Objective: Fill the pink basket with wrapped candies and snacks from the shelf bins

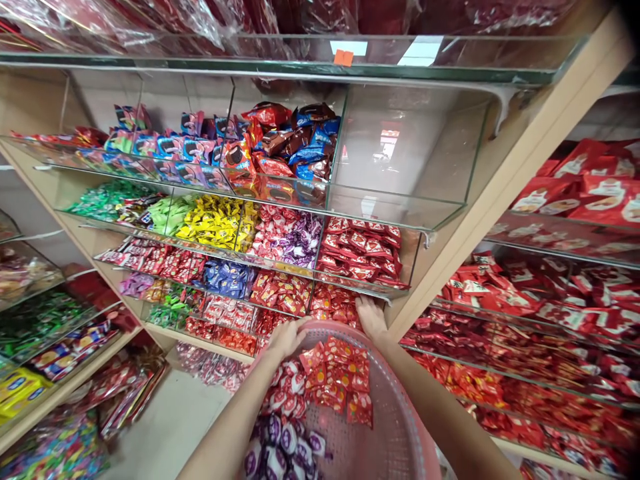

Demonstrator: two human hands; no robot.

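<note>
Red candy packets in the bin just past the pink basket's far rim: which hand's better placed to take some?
Probably the right hand: it is beside the red candy packets, though contact is unclear. The left hand is at the pink basket rim, farther away.

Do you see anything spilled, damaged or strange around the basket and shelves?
Nothing stands out. The wrapped sweets lie inside the pink basket without visible spill, and the left hand touches its rim. The wooden upright slants in the picture, probably only from camera tilt.
</note>
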